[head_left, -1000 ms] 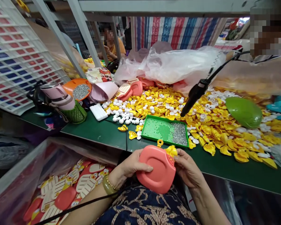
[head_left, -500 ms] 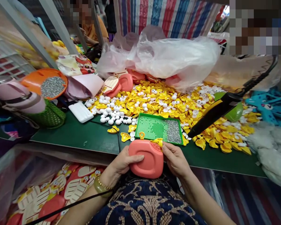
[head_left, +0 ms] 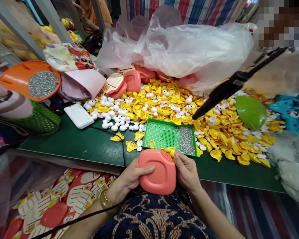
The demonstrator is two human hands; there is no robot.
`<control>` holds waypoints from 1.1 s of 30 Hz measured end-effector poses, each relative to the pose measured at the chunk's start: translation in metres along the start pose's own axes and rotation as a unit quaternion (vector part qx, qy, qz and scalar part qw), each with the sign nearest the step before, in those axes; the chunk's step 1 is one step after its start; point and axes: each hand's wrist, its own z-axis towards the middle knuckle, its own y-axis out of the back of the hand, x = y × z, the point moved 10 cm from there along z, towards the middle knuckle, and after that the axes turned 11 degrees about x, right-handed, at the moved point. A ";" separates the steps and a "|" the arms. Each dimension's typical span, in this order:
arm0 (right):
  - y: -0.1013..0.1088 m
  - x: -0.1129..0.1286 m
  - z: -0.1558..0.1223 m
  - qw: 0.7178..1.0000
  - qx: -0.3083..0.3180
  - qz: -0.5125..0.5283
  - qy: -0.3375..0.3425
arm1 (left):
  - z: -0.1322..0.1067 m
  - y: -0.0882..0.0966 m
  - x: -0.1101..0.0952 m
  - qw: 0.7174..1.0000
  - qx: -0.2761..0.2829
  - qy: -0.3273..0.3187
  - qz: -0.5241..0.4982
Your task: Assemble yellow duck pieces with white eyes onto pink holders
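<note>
Lot, left to right. At eight o'clock, a clear plastic bin (head_left: pixel 52 161) of duck-printed pieces. At ten o'clock, an orange dish (head_left: pixel 11 79) of silver beads. At six o'clock, my left hand (head_left: pixel 131 177), fingers extended, lies flat across the face of a coral plastic case (head_left: pixel 157 176). My right hand (head_left: pixel 186 172), fingers curled, grips the case's right edge, beside a yellow duck-shaped piece (head_left: pixel 169 152). At twelve o'clock, a green tray (head_left: pixel 170 123) of silver beads. At two o'clock, a heap of yellow plastic pieces (head_left: pixel 214 139).

Rounded-sq. coral plastic case (head_left: pixel 157 172), back up, w/ yellow ring tab (head_left: pixel 151 144) + yellow duck pc. (head_left: pixel 169 152) at top edge.
</note>
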 end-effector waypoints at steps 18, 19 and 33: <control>0.003 -0.017 -0.002 0.989 -0.031 0.143 -0.019 | 0.011 -0.007 0.006 1.000 -0.006 0.016 -0.017; 0.001 -0.015 -0.001 0.986 -0.029 0.160 -0.020 | 0.012 -0.007 0.006 1.000 -0.006 0.019 -0.018; -0.013 0.011 0.009 0.989 0.057 0.132 -0.012 | 0.023 -0.016 0.006 1.000 -0.025 0.001 0.004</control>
